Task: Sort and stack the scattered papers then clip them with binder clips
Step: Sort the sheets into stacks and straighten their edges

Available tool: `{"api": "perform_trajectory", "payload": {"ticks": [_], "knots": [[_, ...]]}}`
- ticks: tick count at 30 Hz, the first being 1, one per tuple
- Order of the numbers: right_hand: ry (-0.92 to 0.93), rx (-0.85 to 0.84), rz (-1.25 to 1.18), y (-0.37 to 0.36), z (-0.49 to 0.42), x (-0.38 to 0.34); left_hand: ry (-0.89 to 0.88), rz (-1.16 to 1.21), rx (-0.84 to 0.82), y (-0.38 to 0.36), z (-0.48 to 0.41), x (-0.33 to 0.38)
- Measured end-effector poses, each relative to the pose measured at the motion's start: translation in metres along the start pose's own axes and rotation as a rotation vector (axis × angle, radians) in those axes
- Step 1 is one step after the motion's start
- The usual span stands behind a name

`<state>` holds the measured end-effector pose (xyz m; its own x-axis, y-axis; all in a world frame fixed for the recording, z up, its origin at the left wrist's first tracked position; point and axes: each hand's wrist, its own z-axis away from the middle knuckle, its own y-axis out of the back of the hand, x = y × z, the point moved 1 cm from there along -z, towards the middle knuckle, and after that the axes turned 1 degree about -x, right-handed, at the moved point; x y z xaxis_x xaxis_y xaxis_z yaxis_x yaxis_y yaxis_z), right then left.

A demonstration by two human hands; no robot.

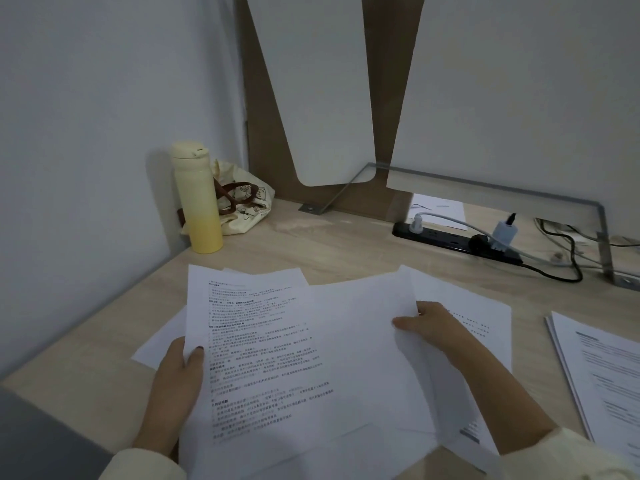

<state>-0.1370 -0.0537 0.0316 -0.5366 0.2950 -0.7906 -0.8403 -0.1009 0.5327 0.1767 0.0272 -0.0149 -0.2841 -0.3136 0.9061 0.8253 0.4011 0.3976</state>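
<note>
White papers (277, 358), yellow bottle (199, 202) beside cream bag (251, 197)

A pale wood-grain desk (346, 244) fits into a corner between two walls. At its back left, a cream-and-yellow insulated bottle (199, 202) stands upright, touching a slumped bear-print cloth bag (242, 202), while along the back right lies a black power strip (450, 237) with plugs in it, dark cables (568, 265) trailing beside it and a single sheet (440, 209) behind it. Loose white sheets (159, 344) overlap across the near middle, and a neat stack of printed papers (602, 368) lies apart at the right edge.
</note>
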Motion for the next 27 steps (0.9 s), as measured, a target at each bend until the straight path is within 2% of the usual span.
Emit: {"api": "perform_trajectory", "payload": {"ticks": [5, 10, 12, 15, 19, 22, 25, 27], "knots": [[0.193, 0.349, 0.016, 0.039, 0.014, -0.017, 0.008, 0.117, -0.07, -0.012, 0.007, 0.009], [0.558, 0.742, -0.114, 0.078, 0.065, -0.049, -0.057, 0.188, -0.159, -0.022, 0.013, 0.022], [0.715, 0.803, -0.194, 0.077, 0.087, -0.056, -0.08, 0.218, -0.191, -0.025, 0.016, 0.028], [0.846, 0.66, -0.203, 0.056, 0.104, -0.051, -0.008, 0.339, -0.248, -0.03, 0.02, 0.027], [0.855, 0.255, 0.105, 0.007, 0.093, -0.02, 0.117, 0.583, -0.322, -0.034, 0.019, 0.022], [0.784, 0.029, 0.194, -0.025, 0.077, 0.016, 0.115, 0.577, -0.303, -0.038, 0.02, 0.03], [0.742, -0.095, 0.18, -0.049, 0.071, 0.042, 0.123, 0.612, -0.315, -0.043, 0.017, 0.034], [0.686, -0.175, 0.162, -0.056, 0.071, 0.048, 0.103, 0.552, -0.332, -0.042, 0.018, 0.029]]}}
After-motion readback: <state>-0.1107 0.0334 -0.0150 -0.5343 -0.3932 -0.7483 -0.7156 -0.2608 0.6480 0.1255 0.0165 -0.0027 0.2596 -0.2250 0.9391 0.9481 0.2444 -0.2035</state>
